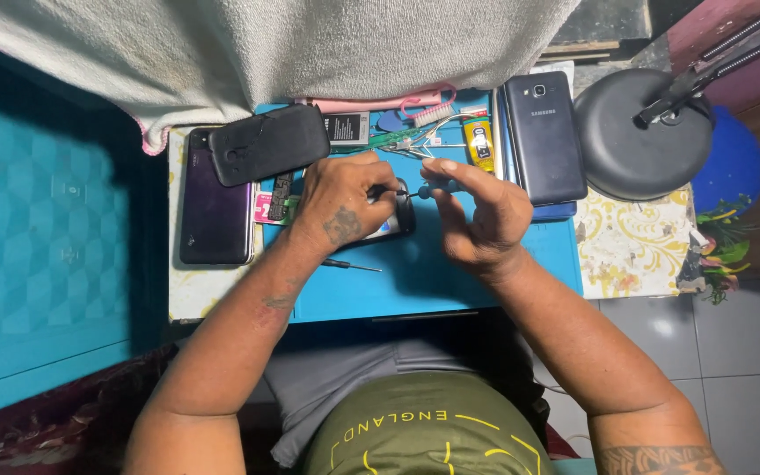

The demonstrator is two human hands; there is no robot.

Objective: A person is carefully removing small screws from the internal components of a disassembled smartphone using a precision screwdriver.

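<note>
Grey floor tiles show at the lower right, and a small desk above the person's lap carries a blue work mat. Nearest on the mat lies a thin black screwdriver, loose, just below the left wrist. Above it the left hand rests on a small dark phone lying flat on the mat, its fingers curled closed over the phone's left part and pinching something small at the thumb; what exactly cannot be told. The right hand hovers just right of the phone, its fingers pinched closed on a slim precision screwdriver whose tip points left toward the left thumb, right above the phone's upper edge. Farther out, left of the hands, a purple phone lies flat with a black back cover overlapping its top. Behind the hands sit tweezers, a small yellow tube and a phone battery. A dark blue phone lies face down at the mat's right edge, beside a round black lamp base. Pale towel cloth hangs across the far side.
</note>
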